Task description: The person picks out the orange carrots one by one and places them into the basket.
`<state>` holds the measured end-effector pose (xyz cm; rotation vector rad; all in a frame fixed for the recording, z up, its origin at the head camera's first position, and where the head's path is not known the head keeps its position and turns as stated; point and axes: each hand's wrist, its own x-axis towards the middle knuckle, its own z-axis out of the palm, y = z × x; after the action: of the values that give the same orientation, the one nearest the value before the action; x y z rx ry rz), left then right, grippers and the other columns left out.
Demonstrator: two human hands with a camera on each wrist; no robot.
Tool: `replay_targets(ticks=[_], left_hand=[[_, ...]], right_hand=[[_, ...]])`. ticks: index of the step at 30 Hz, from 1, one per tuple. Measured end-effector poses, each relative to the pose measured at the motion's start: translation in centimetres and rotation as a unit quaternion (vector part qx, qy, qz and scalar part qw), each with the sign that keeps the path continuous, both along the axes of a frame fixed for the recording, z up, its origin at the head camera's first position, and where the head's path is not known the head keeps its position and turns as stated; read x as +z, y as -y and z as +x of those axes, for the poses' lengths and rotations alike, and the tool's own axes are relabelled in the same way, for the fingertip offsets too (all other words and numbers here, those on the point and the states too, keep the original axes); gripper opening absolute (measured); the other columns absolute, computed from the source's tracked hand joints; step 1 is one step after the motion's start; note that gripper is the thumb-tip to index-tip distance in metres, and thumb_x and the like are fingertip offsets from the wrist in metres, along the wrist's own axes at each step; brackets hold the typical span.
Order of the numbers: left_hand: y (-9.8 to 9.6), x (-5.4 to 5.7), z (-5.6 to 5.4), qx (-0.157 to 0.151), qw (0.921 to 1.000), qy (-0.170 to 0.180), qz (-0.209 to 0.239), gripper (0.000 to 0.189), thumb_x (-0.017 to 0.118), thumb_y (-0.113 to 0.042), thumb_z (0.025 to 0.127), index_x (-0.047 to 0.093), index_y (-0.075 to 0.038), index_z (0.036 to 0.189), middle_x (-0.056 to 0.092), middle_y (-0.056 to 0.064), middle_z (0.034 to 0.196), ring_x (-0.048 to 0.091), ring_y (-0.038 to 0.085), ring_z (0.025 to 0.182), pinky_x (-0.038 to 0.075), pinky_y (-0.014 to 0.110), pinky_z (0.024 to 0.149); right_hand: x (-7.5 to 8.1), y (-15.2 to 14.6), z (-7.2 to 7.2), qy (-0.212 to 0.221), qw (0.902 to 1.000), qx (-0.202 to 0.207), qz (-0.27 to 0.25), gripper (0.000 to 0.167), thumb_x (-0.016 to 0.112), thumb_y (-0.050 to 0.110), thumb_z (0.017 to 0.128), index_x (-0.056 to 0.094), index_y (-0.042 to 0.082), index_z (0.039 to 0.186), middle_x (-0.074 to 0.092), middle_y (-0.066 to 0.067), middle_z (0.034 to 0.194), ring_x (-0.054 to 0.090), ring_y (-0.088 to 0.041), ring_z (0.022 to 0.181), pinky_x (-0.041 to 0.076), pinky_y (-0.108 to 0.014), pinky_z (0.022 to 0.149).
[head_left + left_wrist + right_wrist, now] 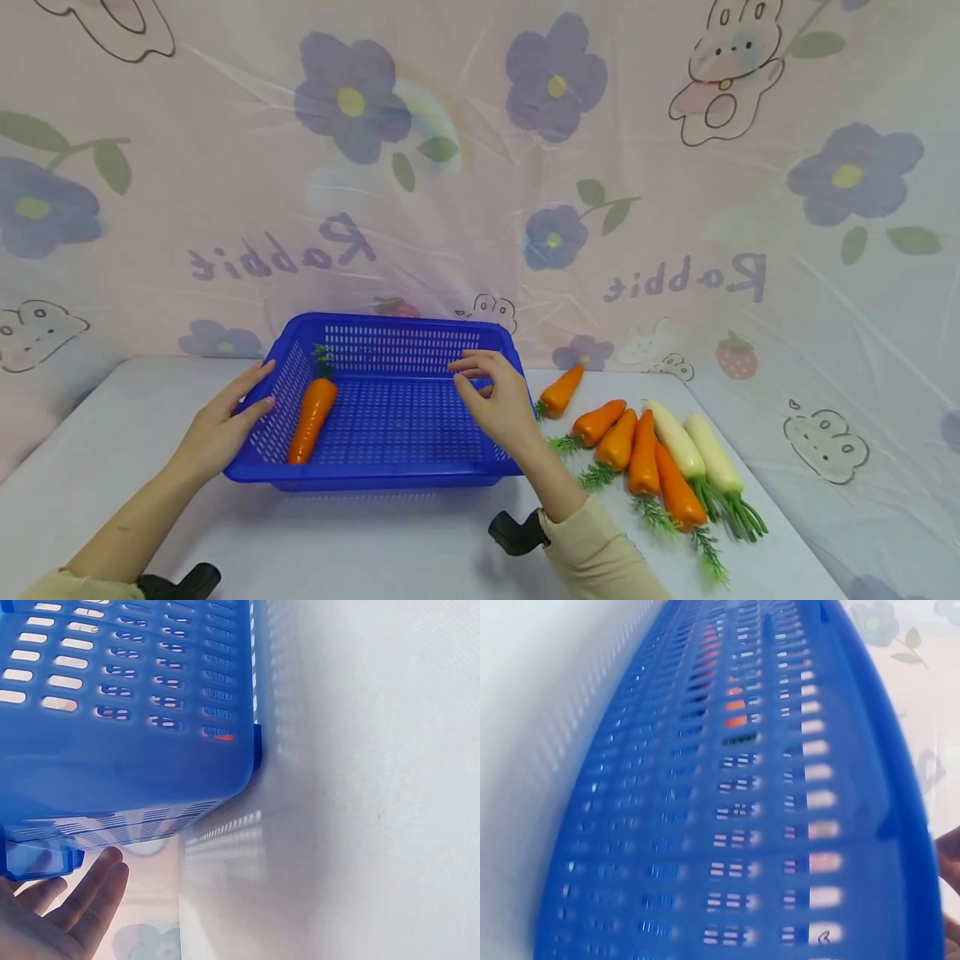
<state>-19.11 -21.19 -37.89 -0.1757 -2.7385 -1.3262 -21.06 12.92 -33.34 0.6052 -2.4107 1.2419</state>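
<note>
Head view: one carrot (312,421) lies inside the blue basket (390,482), near its left wall; five loose carrots (643,457) and two white radishes (714,457) lie outside on the tabletop (390,554), so the work looks barely begun. The left hand (221,429) touches the left rim; the right hand (498,406), fingers loosely bent, holds nothing visible over the right end.

Left wrist view: fairly straight fingers beside the rim.

Right wrist view: orange through slots; finger pose cannot be told.
</note>
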Motion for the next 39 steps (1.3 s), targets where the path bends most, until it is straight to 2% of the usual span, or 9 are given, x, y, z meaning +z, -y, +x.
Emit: replay_targets(ticks=[6, 11, 18, 23, 30, 34, 37, 39], left_hand=[[0.1, 0.0, 0.0, 0.002, 1.0000, 0.000, -0.005, 0.056, 0.037, -0.028, 0.103, 0.021, -0.007, 0.152, 0.011, 0.027, 0.157, 0.015, 0.059, 0.136, 0.019, 0.077, 0.101], [0.1, 0.1, 0.1, 0.002, 1.0000, 0.000, -0.002, 0.056, 0.037, -0.028, 0.103, 0.021, -0.006, 0.152, 0.011, 0.027, 0.157, 0.014, 0.058, 0.137, 0.018, 0.077, 0.101], [0.2, 0.1, 0.3, 0.006, 0.9999, 0.008, -0.004, 0.056, 0.037, -0.028, 0.103, 0.020, -0.007, 0.153, 0.010, 0.026, 0.157, 0.014, 0.058, 0.137, 0.019, 0.077, 0.101], [0.2, 0.0, 0.3, 0.005, 1.0000, 0.006, 0.002, 0.056, 0.037, -0.027, 0.103, 0.021, -0.006, 0.152, 0.010, 0.027, 0.157, 0.014, 0.058, 0.137, 0.018, 0.076, 0.102], [0.0, -0.1, 0.2, 0.002, 0.9999, -0.003, 0.010, 0.056, 0.039, -0.027, 0.103, 0.023, -0.006, 0.152, 0.011, 0.025, 0.158, 0.014, 0.056, 0.138, 0.019, 0.073, 0.105], [-0.1, 0.0, 0.1, 0.005, 1.0000, -0.006, 0.005, 0.055, 0.039, -0.026, 0.103, 0.024, -0.006, 0.152, 0.012, 0.025, 0.157, 0.016, 0.057, 0.138, 0.020, 0.073, 0.105], [-0.2, 0.1, 0.1, 0.006, 1.0000, -0.004, 0.006, 0.055, 0.039, -0.025, 0.102, 0.024, -0.006, 0.152, 0.012, 0.026, 0.157, 0.016, 0.057, 0.138, 0.020, 0.073, 0.105], [-0.2, 0.1, 0.1, 0.006, 0.9999, -0.003, 0.008, 0.055, 0.039, -0.025, 0.102, 0.024, -0.006, 0.152, 0.012, 0.025, 0.158, 0.015, 0.056, 0.138, 0.020, 0.073, 0.105]], right_hand=[[-0.1, -1.1, -0.4, -0.002, 0.9999, -0.010, -0.012, 0.018, 0.062, 0.010, 0.090, 0.071, 0.007, 0.105, 0.061, -0.013, 0.124, 0.067, -0.023, 0.098, 0.059, -0.031, 0.072], [-0.2, -2.6, -0.6, 0.004, 0.9992, -0.036, -0.019, 0.017, 0.062, 0.010, 0.090, 0.072, 0.006, 0.103, 0.061, -0.013, 0.125, 0.067, -0.025, 0.099, 0.058, -0.030, 0.073], [-0.9, -4.9, -1.2, 0.017, 0.9970, -0.063, -0.043, 0.017, 0.062, 0.006, 0.089, 0.072, 0.005, 0.103, 0.061, -0.018, 0.124, 0.065, -0.029, 0.100, 0.055, -0.019, 0.070], [-1.5, -6.0, -1.6, 0.021, 0.9949, -0.084, -0.052, 0.017, 0.062, 0.007, 0.090, 0.071, 0.003, 0.104, 0.062, -0.016, 0.123, 0.067, -0.030, 0.098, 0.057, -0.019, 0.064], [-2.3, -8.0, -2.3, 0.022, 0.9903, -0.130, -0.044, 0.020, 0.060, 0.010, 0.091, 0.070, 0.005, 0.108, 0.062, -0.013, 0.123, 0.070, -0.029, 0.083, 0.055, -0.018, 0.056], [-3.1, -9.3, -3.1, 0.073, 0.9847, -0.148, -0.057, 0.022, 0.060, 0.014, 0.093, 0.069, 0.008, 0.112, 0.062, -0.015, 0.122, 0.071, -0.031, 0.081, 0.056, -0.021, 0.059], [-3.8, -10.0, -3.5, 0.119, 0.9780, -0.159, -0.066, 0.025, 0.060, 0.016, 0.093, 0.067, 0.008, 0.115, 0.061, -0.017, 0.124, 0.070, -0.032, 0.093, 0.058, -0.025, 0.064], [-4.3, -10.2, -3.8, 0.125, 0.9755, -0.170, -0.061, 0.026, 0.059, 0.017, 0.093, 0.067, 0.006, 0.116, 0.058, -0.018, 0.127, 0.066, -0.033, 0.103, 0.059, -0.030, 0.070]])
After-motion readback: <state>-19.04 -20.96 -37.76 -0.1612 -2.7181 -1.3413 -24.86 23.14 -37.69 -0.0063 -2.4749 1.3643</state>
